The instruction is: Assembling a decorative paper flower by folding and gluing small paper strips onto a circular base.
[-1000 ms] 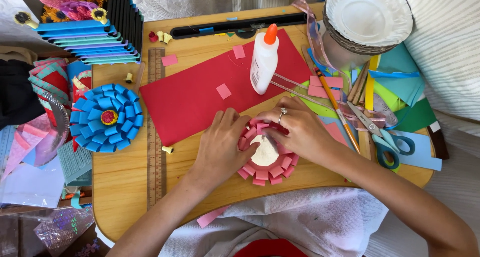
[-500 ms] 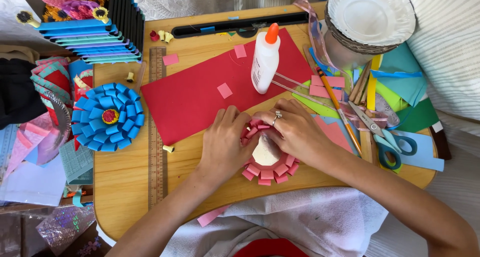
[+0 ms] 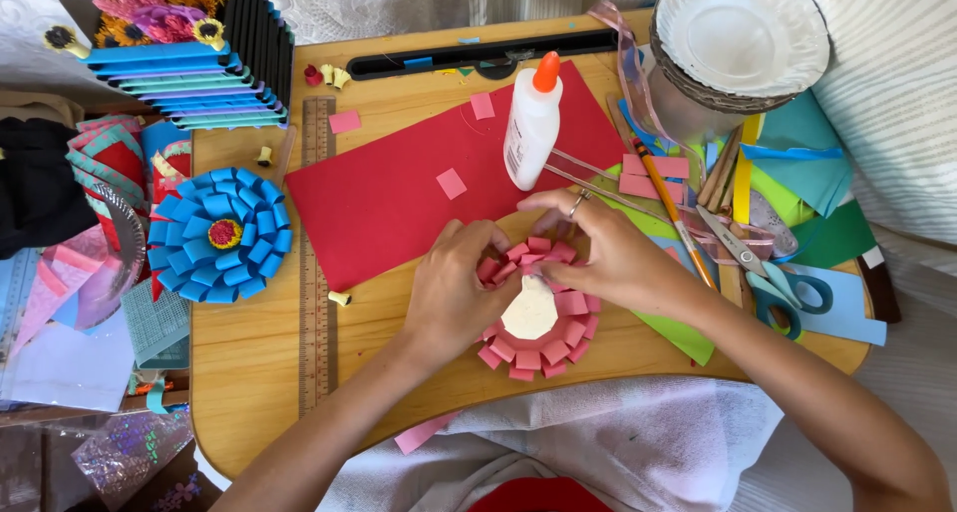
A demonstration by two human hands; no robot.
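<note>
Blue flower [image 3: 217,235] sits far left on the tabletop [image 3: 259,372], ruler [image 3: 317,253] beside it. Left hand [image 3: 454,293] and right hand [image 3: 608,258] both pinch petals of the pink flower [image 3: 538,318] at mid-tabletop, just below the red sheet [image 3: 399,193]. Glue bottle [image 3: 531,123] and scissors [image 3: 773,273] further right.

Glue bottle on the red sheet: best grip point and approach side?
Take the glue bottle by its white body, below the orange cap. It looks upright on the red sheet, so probably come from its left, over open paper; pencils and ribbon crowd its right.
</note>
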